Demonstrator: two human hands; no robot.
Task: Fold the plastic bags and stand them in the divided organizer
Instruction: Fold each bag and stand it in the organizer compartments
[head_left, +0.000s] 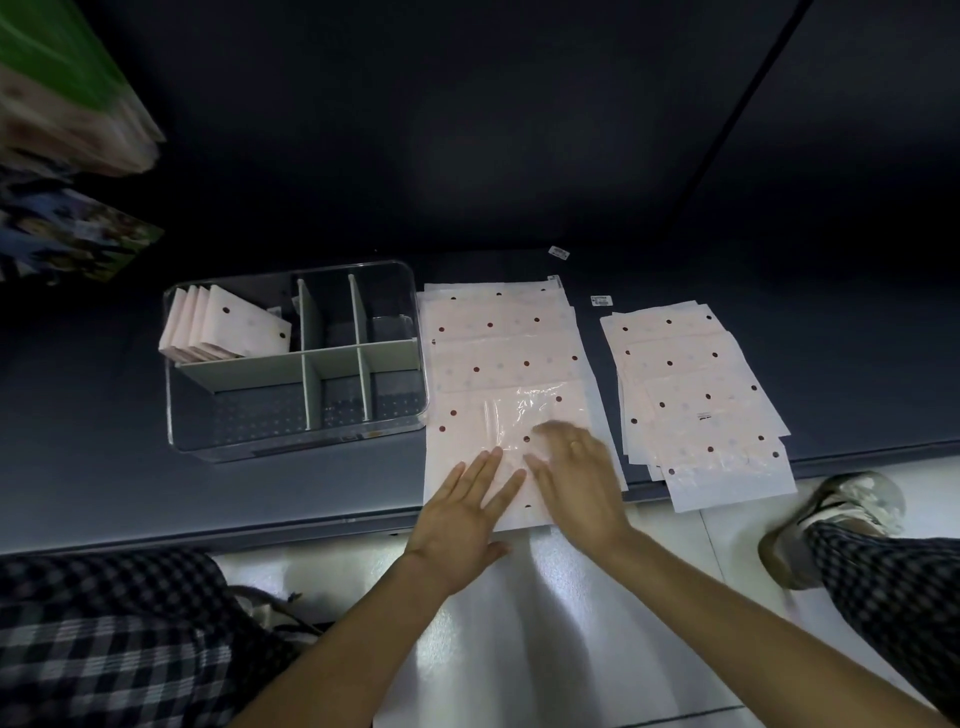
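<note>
Head view: both forearms reach forward; the left hand (470, 506) and right hand (574, 475) lie flat, fingers spread, pressing the top plastic bag (467, 415) of a stack on the dark shelf (104, 467). Left of it, the divided organizer (395, 270) holds folded bags (223, 325) upright in its far-left compartment. Dark walls behind.
</note>
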